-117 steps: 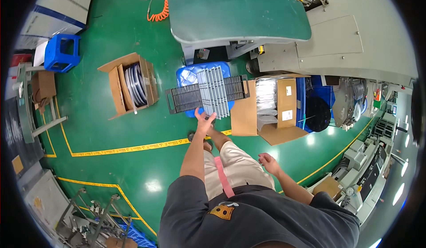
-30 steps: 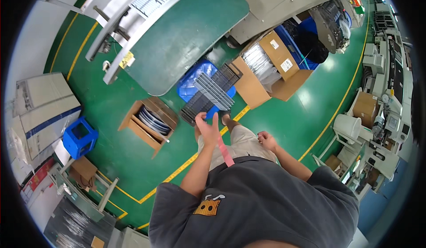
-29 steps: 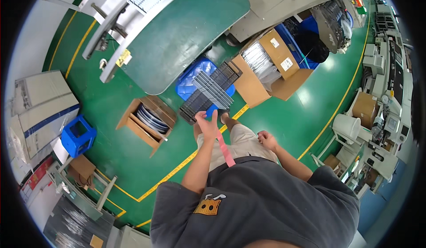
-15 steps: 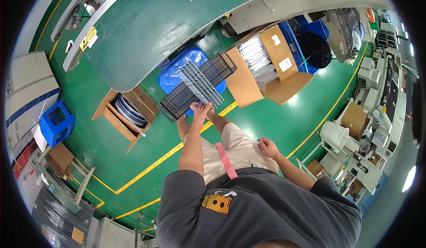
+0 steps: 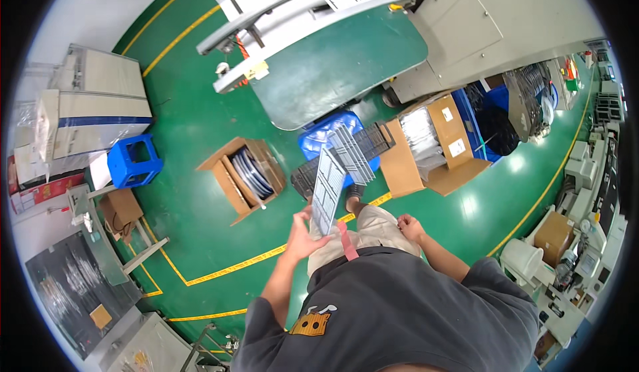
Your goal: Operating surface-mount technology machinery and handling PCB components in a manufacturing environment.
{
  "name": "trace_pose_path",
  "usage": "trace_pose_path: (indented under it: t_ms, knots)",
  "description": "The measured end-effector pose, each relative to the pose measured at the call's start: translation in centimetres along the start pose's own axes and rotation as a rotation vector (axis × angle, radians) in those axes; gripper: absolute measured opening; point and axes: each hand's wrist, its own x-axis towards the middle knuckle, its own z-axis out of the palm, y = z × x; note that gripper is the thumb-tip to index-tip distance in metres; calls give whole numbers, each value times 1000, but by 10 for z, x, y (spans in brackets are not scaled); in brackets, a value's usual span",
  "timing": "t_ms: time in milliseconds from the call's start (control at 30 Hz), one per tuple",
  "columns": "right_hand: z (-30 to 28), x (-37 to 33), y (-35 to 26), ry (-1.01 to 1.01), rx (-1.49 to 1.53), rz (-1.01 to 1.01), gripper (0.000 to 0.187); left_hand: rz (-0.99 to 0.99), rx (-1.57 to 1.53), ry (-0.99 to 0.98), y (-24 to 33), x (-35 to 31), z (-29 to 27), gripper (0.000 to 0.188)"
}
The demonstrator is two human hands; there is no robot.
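My left hand (image 5: 305, 237) is closed on the lower end of a thin white circuit board panel (image 5: 327, 189) with dark lines and slots, held tilted in front of my body. Just beyond it, several similar panels (image 5: 354, 157) stand side by side in a black slotted rack (image 5: 378, 139). That rack lies across a blue plastic stool (image 5: 319, 135). Beside my shorts hangs my right hand (image 5: 411, 227), its fingers curled with nothing visible in them.
An open carton (image 5: 219, 184) with blue-white reels stands left of the rack; another carton (image 5: 403, 165) with wrapped packs stands right. Beyond is a green-topped table (image 5: 339, 65) beside a machine. A blue stool (image 5: 135, 161) stands far left, and equipment (image 5: 586, 192) lines the right side.
My left hand has drawn one panel up from the rack, back toward my body. The view has shifted, showing more of the machine beyond the table. My right hand stays curled at my side.
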Motion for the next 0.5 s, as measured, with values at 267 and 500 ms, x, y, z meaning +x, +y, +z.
trace_pose_path:
  t_ms: [267, 500]
  knots:
    - [32, 11, -72, -17, 20, -136, 30, 440, 812, 290, 150, 77, -291, 76]
    - [75, -8, -86, 66, 228, -134, 27, 411, 907, 292, 144, 209, -403, 72]
